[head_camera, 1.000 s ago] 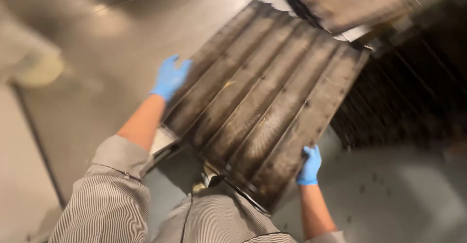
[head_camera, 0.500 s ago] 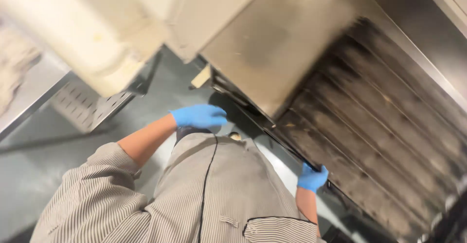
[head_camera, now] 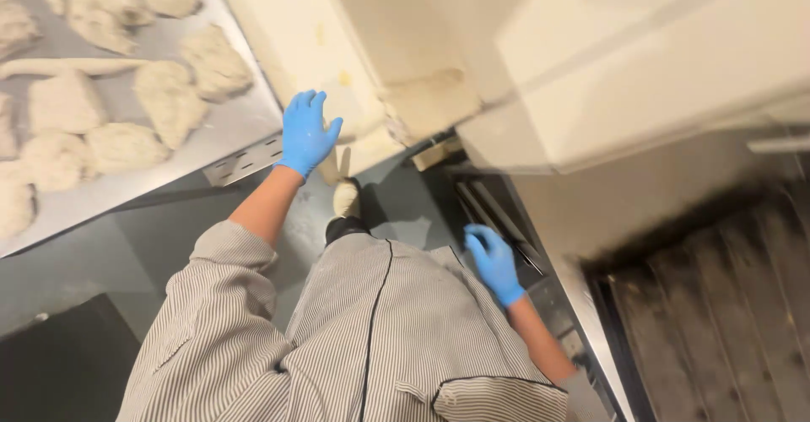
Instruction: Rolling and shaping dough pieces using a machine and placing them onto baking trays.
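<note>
The left hand (head_camera: 308, 135), in a blue glove, hangs open with fingers spread, grasping nothing, at the upper middle of the frame. It is just beside the perforated corner of a metal tray (head_camera: 245, 162), which fills the upper left and carries pale dough pieces (head_camera: 169, 93). The right hand (head_camera: 494, 262), at centre, is likewise released and empty, near dark rails (head_camera: 498, 211) under a cream machine housing (head_camera: 591, 67). This looks like a reach with both hands free; taking the tray would call for closing on its rim. A blackened ridged pan (head_camera: 726, 321) lies at lower right.

Matt metal tray (head_camera: 245, 118), rough floury dough pieces (head_camera: 173, 101), striped cloth jacket (head_camera: 380, 338).
</note>
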